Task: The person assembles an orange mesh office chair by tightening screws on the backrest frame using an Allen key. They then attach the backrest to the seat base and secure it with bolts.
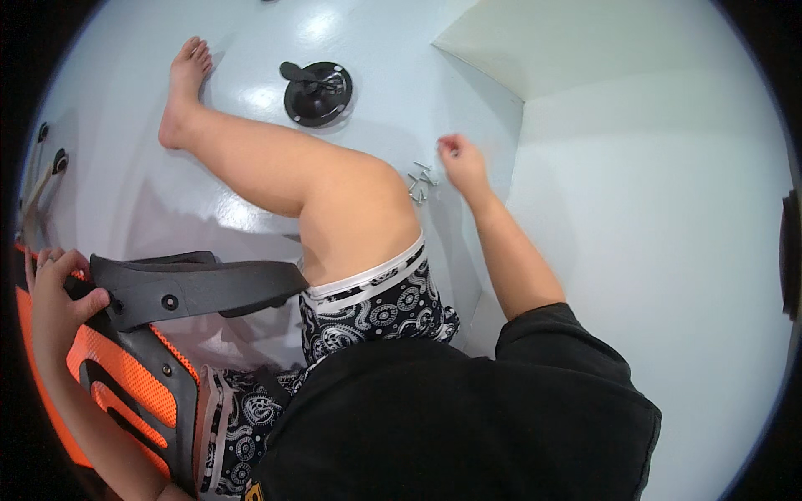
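My left hand is closed over the edge of an orange mesh chair backrest with a black frame. Its thumb lies against the end of a dark grey armrest, which extends right toward my bent knee. Round holes, one with a bolt-like centre, show along the armrest and frame. Out to the right, my right hand hovers with its fingers curled together; whatever they may hold is too small to make out. Several silver screws lie loose on the floor just left of that hand.
A round black disc-shaped part with a paddle-like piece on it sits on the glossy pale floor, beyond my leg. A white wall stands close at my right. Caster wheels show at the far left.
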### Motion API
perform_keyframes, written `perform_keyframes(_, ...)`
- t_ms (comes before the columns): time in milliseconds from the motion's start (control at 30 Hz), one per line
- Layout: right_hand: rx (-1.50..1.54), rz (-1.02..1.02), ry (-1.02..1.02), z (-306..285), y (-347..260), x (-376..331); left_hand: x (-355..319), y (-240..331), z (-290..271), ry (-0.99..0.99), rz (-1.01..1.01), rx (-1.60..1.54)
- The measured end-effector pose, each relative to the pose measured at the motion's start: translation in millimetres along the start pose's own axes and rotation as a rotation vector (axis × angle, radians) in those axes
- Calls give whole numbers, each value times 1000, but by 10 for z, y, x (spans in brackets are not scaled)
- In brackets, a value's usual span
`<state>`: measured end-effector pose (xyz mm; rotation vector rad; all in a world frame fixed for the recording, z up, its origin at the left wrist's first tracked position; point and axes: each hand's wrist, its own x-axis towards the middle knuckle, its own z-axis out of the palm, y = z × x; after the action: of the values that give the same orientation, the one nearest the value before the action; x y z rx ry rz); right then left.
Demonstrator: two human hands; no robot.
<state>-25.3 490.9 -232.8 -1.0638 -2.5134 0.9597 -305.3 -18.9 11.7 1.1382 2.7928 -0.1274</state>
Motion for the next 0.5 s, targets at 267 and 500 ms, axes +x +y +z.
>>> perform_keyframes(267,-319,92,-235,254,70,-803,-41,120,80,-60,-58,109)
perform_keyframes(500,-210,63,-297,420,415,-649,-22,305,-139,-60,-95,73)
